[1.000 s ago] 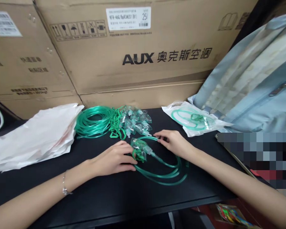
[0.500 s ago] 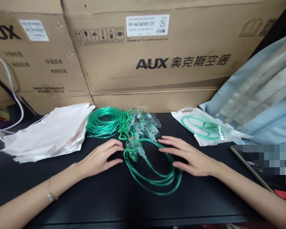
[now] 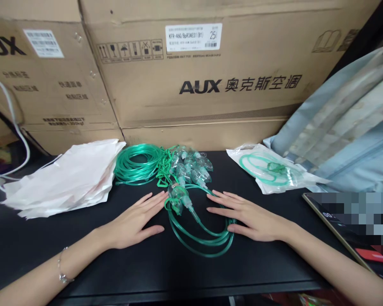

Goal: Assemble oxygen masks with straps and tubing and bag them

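Two hands lay flat on the black table (image 3: 83, 263) in the head view. The left hand (image 3: 135, 222), fingers spread and holding nothing, rested just beside the clear mask (image 3: 178, 197). The right hand (image 3: 253, 217), likewise spread, pressed on the green tubing loop (image 3: 223, 240), seemingly to pin the springy coil flat.

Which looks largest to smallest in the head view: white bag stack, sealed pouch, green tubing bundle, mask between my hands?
1. white bag stack
2. sealed pouch
3. green tubing bundle
4. mask, smallest though nearest
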Action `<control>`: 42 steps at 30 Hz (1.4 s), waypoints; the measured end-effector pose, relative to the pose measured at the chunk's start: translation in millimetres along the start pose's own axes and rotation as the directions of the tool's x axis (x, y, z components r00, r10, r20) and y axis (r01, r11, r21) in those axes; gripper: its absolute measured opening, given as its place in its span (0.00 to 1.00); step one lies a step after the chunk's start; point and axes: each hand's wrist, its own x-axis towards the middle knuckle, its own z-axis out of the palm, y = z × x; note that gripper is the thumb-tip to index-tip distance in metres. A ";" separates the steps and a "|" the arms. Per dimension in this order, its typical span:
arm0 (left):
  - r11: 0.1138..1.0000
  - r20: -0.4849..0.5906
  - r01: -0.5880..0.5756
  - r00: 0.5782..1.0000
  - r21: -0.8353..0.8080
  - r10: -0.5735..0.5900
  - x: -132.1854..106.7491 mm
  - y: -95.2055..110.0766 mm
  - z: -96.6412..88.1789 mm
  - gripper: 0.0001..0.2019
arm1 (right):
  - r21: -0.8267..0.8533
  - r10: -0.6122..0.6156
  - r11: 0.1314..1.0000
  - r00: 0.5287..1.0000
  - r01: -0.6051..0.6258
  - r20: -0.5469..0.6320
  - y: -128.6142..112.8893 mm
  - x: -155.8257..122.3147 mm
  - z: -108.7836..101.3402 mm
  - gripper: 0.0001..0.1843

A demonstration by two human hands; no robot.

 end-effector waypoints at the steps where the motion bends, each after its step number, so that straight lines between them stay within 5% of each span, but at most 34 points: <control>1: 1.000 -0.004 0.000 1.000 -0.005 0.000 -0.3 0.2 0.1 0.31 | 0.002 0.000 1.000 1.000 0.000 -0.004 -0.1 -0.2 -0.1 0.27; 17: 1.000 0.015 0.008 1.000 0.017 -0.008 1.5 2.2 0.1 0.30 | 0.028 0.020 0.999 1.000 -0.019 -0.012 -0.2 1.1 -0.5 0.26; 22: 0.995 -0.133 0.030 0.991 0.099 -0.016 -0.7 -2.1 -8.8 0.25 | 0.056 0.044 0.998 0.998 -0.041 -0.052 1.3 -1.4 -0.4 0.28; 25: 0.948 -0.412 0.254 0.898 0.194 -0.156 -7.6 -18.6 -32.0 0.17 | 0.062 0.070 0.996 0.992 -0.064 -0.101 2.1 -3.4 -0.2 0.29; 27: 0.782 -0.562 0.585 0.729 0.216 -0.391 -16.1 -32.8 -51.6 0.20 | 0.061 0.087 0.995 0.988 -0.080 -0.126 1.9 -4.6 -0.3 0.28; 28: 0.651 -0.575 0.731 0.628 0.205 -0.524 -21.1 -39.7 -60.6 0.24 | 0.061 0.093 0.995 0.987 -0.085 -0.132 1.7 -5.0 -0.6 0.28; 30: 0.515 -0.396 0.838 0.541 0.180 -0.742 -31.4 -51.2 -74.6 0.29 | 0.060 0.103 0.994 0.985 -0.096 -0.138 1.6 -5.9 -1.3 0.27; 32: 0.521 -0.221 0.837 0.546 0.166 -0.808 -39.8 -58.9 -82.4 0.26 | 0.057 0.113 0.993 0.983 -0.105 -0.147 2.5 -6.7 -2.0 0.27; 34: 0.549 -0.186 0.820 0.571 0.162 -0.800 -44.9 -62.4 -86.8 0.22 | 0.056 0.122 0.992 0.980 -0.114 -0.157 4.6 -7.2 -2.6 0.27; 37: 0.516 -0.261 0.838 0.545 0.175 -0.797 -47.8 -58.7 -95.2 0.22 | 0.066 0.142 0.989 0.973 -0.132 -0.183 7.6 -6.7 -4.0 0.26; 42: 0.392 -0.456 0.907 0.416 0.152 -0.787 -53.2 -29.1 -118.4 0.22 | 0.057 0.129 0.992 0.941 -0.117 -0.313 1.6 1.0 -21.8 0.25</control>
